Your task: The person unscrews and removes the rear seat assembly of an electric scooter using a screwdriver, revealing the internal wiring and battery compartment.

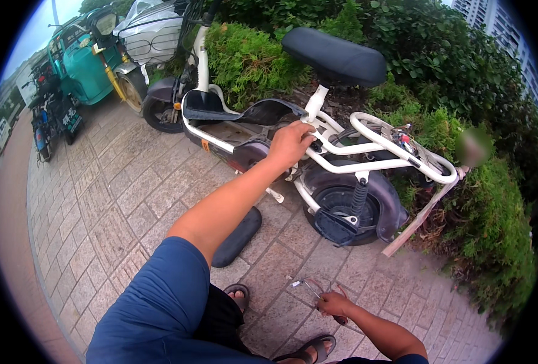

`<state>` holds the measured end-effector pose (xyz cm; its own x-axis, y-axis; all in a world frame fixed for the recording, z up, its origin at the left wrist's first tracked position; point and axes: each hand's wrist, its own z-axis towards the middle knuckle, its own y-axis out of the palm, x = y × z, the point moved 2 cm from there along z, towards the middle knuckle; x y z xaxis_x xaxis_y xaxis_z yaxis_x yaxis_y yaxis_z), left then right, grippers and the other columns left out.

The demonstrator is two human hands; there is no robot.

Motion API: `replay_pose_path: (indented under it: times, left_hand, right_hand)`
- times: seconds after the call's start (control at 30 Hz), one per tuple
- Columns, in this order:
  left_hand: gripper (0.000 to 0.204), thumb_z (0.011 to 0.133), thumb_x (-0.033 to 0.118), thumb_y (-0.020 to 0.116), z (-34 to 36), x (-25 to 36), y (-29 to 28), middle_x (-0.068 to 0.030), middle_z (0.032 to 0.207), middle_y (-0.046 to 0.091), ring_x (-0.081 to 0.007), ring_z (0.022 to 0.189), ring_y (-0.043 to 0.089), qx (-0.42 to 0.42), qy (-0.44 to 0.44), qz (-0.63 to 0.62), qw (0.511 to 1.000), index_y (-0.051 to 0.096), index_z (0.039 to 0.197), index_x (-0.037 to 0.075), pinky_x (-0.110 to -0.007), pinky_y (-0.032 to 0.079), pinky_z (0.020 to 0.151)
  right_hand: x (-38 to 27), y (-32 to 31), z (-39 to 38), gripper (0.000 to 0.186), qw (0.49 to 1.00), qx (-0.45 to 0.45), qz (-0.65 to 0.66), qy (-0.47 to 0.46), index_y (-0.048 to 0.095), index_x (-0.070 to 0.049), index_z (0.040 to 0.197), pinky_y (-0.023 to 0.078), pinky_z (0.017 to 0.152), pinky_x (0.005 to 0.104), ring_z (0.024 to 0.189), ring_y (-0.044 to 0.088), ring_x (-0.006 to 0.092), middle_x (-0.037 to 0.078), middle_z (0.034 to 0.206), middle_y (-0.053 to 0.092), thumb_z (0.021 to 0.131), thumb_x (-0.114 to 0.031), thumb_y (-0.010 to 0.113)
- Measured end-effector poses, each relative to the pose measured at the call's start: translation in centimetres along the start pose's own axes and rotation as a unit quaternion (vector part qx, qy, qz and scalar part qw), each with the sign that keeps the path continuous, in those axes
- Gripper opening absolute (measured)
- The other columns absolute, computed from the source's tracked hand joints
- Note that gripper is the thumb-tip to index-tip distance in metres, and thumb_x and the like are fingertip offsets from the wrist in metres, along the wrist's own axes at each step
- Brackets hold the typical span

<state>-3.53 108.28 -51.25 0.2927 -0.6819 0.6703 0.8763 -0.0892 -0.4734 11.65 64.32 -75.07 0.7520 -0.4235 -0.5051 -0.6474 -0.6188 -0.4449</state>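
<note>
A white-framed electric bike stands in front of me with its black saddle raised on a post. My left hand reaches to the frame just below that seat post, its fingers curled over a white tube. Low on my right, my right hand is closed around a dark-handled screwdriver, whose thin metal shaft points away to the left. Thin wires with a small white connector trail beside it. What lies under my left palm is hidden.
A black cushion pad lies on the paving by my sandalled feet. Bushes crowd the bike's far side, and a wooden slat leans at its rear. Farther left are a teal three-wheeler and another parked scooter.
</note>
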Motion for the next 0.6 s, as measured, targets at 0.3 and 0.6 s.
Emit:
replay_pose_path:
  times: [0.3,0.6]
  left_hand:
    - [0.025,0.094,0.013,0.074,-0.8,0.1,-0.6,-0.0133,0.104,0.073,-0.0361,0.092,0.072,-0.010,0.025,0.040,0.999,0.074,0.118,0.007,-0.045,0.055,0.081]
    - [0.024,0.091,0.012,0.072,-11.5,-4.3,-3.4,-0.0172,0.109,0.073,-0.0405,0.101,0.072,-0.195,-0.033,0.099,0.975,0.072,0.114,0.004,-0.047,0.057,0.086]
  right_hand:
    - [4.9,-0.3,1.9,0.047,0.990,-0.018,-0.138,-0.008,0.074,-0.004,0.112,0.051,0.111,0.0466,0.125,0.067,0.0376,0.022,0.120,0.076,0.095,-0.045,0.063]
    - [7.5,-2.3,0.3,0.059,0.993,-0.024,-0.087,0.073,0.069,-0.002,0.136,0.053,0.109,0.0480,0.118,0.070,0.0414,0.026,0.133,0.071,0.093,-0.042,0.064]
